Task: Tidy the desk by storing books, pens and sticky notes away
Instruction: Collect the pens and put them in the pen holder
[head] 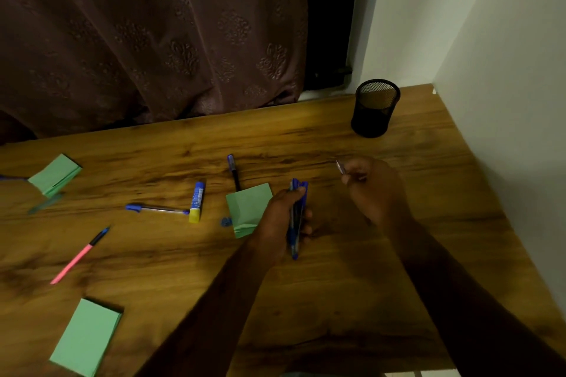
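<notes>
- The left hand (283, 220) grips a bunch of blue pens (296, 225).
- The right hand (375, 190) pinches a thin thing (340, 167), too blurry to name.
- Green sticky notes (246, 208) lie just left, on the surface (337, 300).
- A black cup (375, 109) stands far right.

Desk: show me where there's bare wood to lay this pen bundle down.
Bare wood: the back strip from the mesh cup along the curtain, and by the wall beyond the right hand. Crowded: left of the left hand gripping the pen bundle, around the sticky pad, glue stick and clear pen.
</notes>
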The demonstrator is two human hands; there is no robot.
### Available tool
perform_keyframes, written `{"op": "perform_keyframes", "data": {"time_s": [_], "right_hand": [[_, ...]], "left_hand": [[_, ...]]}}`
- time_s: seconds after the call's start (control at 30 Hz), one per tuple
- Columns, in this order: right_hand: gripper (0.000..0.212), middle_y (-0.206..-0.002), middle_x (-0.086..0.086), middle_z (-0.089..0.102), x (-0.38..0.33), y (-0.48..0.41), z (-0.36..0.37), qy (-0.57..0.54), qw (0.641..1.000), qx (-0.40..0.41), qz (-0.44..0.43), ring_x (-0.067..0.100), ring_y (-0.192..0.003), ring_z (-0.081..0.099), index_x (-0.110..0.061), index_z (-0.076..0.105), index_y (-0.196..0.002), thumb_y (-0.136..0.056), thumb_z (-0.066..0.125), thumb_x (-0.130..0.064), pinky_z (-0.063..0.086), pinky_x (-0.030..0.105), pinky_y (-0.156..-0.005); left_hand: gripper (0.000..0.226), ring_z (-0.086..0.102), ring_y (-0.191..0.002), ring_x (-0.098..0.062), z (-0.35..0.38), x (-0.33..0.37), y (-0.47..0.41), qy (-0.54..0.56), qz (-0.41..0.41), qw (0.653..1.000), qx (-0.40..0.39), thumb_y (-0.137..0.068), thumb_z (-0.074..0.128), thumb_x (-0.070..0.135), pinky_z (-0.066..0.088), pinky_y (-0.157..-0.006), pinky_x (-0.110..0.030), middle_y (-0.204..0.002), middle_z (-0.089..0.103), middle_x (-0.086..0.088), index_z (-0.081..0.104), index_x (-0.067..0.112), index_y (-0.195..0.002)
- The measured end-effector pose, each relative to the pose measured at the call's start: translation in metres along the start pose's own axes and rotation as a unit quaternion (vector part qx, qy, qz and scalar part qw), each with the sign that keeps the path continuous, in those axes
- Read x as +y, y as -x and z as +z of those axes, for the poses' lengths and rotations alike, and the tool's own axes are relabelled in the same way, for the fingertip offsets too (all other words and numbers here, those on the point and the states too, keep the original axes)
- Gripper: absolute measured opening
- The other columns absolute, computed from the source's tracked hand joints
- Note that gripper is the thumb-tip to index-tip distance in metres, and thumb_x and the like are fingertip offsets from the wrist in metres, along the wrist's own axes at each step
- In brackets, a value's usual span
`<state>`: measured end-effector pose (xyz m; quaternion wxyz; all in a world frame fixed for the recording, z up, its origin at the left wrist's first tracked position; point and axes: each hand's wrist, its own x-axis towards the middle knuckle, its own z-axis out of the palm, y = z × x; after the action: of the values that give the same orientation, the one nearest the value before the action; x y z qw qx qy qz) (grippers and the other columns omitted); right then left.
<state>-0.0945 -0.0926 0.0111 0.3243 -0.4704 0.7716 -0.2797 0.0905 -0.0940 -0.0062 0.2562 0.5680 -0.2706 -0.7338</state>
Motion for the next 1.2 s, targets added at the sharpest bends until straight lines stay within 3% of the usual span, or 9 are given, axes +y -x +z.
{"op": "perform_keyframes", "data": {"time_s": [0.07, 0.2, 0.3, 0.4, 0.53, 0.63, 0.87, 1.07, 1.2], "right_hand": [[0.018, -0.099, -0.003, 0.075, -0.015, 0.004, 0.002, -0.172, 0.982, -0.059, 0.041, 0.016, -0.092, 0.071, -0.021, 0.077, -0.112, -0.096, 0.072, -0.013, 0.058, 0.033, -0.079], [0.014, -0.094, 0.004, 0.075, -0.029, 0.015, 0.013, -0.276, 0.946, -0.159, 0.059, 0.014, -0.080, 0.074, -0.016, 0.074, -0.107, -0.097, 0.072, -0.008, 0.058, 0.022, -0.055], [0.014, -0.100, 0.008, 0.078, -0.029, 0.020, 0.026, -0.273, 0.945, -0.165, 0.065, 0.019, -0.086, 0.078, -0.013, 0.074, -0.110, -0.096, 0.075, -0.011, 0.065, 0.031, -0.064], [0.007, -0.090, 0.005, 0.077, -0.029, 0.024, 0.031, -0.264, 0.949, -0.163, 0.061, 0.018, -0.078, 0.076, -0.018, 0.075, -0.102, -0.096, 0.075, -0.015, 0.067, 0.034, -0.067], [0.014, -0.099, 0.010, 0.077, -0.028, 0.020, 0.029, -0.252, 0.952, -0.156, 0.078, 0.020, -0.080, 0.076, -0.016, 0.073, -0.111, -0.098, 0.071, -0.010, 0.066, 0.037, -0.069], [0.021, -0.104, 0.010, 0.075, -0.026, 0.015, 0.025, -0.274, 0.944, -0.145, 0.109, 0.019, -0.082, 0.076, -0.016, 0.068, -0.115, -0.098, 0.065, -0.004, 0.064, 0.030, -0.061], [0.026, -0.109, -0.001, 0.079, -0.015, 0.015, 0.019, -0.302, 0.904, -0.277, 0.122, 0.015, -0.098, 0.077, -0.021, 0.068, -0.124, -0.100, 0.068, -0.013, 0.062, 0.033, -0.080], [0.034, -0.097, -0.001, 0.077, -0.011, 0.007, -0.002, -0.302, 0.929, -0.210, 0.040, 0.006, -0.078, 0.077, -0.020, 0.064, -0.127, -0.099, 0.065, 0.000, 0.061, 0.022, -0.067], [0.039, -0.112, 0.004, 0.077, -0.011, -0.005, -0.026, -0.263, 0.950, -0.165, -0.020, 0.008, -0.093, 0.075, -0.019, 0.064, -0.130, -0.099, 0.062, 0.003, 0.061, 0.018, -0.072]], "left_hand": [[0.046, 0.059, -0.058, -0.023, 0.001, 0.001, -0.002, 0.021, 0.009, 1.000, 0.005, -0.096, 0.052, 0.046, 0.048, -0.051, -0.032, -0.076, 0.064, -0.006, 0.056, 0.007, -0.120], [0.054, 0.068, -0.068, -0.026, 0.004, 0.005, 0.001, 0.048, 0.020, 0.998, -0.031, -0.101, 0.039, 0.052, 0.055, -0.064, -0.038, -0.081, 0.070, -0.010, 0.067, 0.007, -0.111], [0.059, 0.071, -0.087, -0.028, 0.002, 0.004, 0.000, 0.058, 0.021, 0.996, -0.069, -0.101, 0.033, 0.058, 0.056, -0.075, -0.042, -0.102, 0.073, -0.013, 0.068, 0.015, -0.120], [0.064, 0.069, -0.087, -0.029, 0.000, 0.004, -0.003, 0.048, 0.002, 0.997, -0.061, -0.099, 0.034, 0.062, 0.057, -0.071, -0.041, -0.104, 0.071, -0.014, 0.064, 0.013, -0.127], [0.030, 0.071, -0.081, -0.027, -0.001, 0.004, -0.006, 0.022, 0.058, 0.997, -0.045, -0.103, 0.044, 0.026, 0.057, -0.066, -0.042, -0.098, 0.070, -0.013, 0.056, 0.011, -0.126], [0.026, 0.070, -0.089, -0.032, 0.003, 0.005, -0.009, 0.003, 0.105, 0.994, -0.025, -0.103, 0.044, 0.011, 0.059, -0.077, -0.049, -0.104, 0.071, -0.015, 0.056, 0.017, -0.125], [0.025, 0.065, -0.097, -0.028, 0.025, 0.023, -0.022, -0.026, 0.174, 0.984, 0.003, -0.103, 0.046, 0.008, 0.050, -0.097, -0.059, -0.099, 0.069, -0.008, 0.056, 0.017, -0.123], [0.031, 0.068, -0.104, -0.021, 0.060, 0.034, -0.024, -0.124, 0.247, 0.960, -0.048, -0.104, 0.044, 0.012, 0.057, -0.087, -0.039, -0.104, 0.070, -0.002, 0.049, 0.021, -0.133], [0.035, 0.068, -0.090, -0.003, 0.087, 0.054, -0.026, -0.171, 0.291, 0.939, -0.064, -0.104, 0.043, 0.011, 0.055, -0.072, -0.022, -0.099, 0.069, 0.005, 0.044, 0.017, -0.139]]}}
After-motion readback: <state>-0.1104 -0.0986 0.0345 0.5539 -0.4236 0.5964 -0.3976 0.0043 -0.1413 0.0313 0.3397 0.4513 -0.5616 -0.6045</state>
